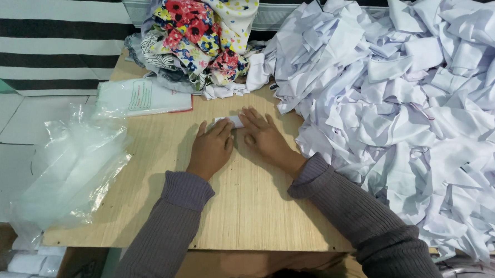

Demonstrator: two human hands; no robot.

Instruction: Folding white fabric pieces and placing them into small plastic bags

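Observation:
My left hand (pixel 212 148) and my right hand (pixel 264 137) lie palm down side by side on a light wooden table (pixel 245 211). Both press with their fingertips on a small white piece of cloth (pixel 233 121) that lies flat on the table, mostly hidden under the fingers. Both arms wear grey-purple ribbed sleeves. Just to the right of my right hand begins a big heap of white cloth pieces (pixel 413 104).
A pile of flowered and patterned fabric (pixel 201 35) sits at the table's far edge. A flat white packet (pixel 140 96) lies at the far left. Crumpled clear plastic bags (pixel 73 169) hang over the left edge. Bagged white bundles (pixel 25 274) are on the floor below.

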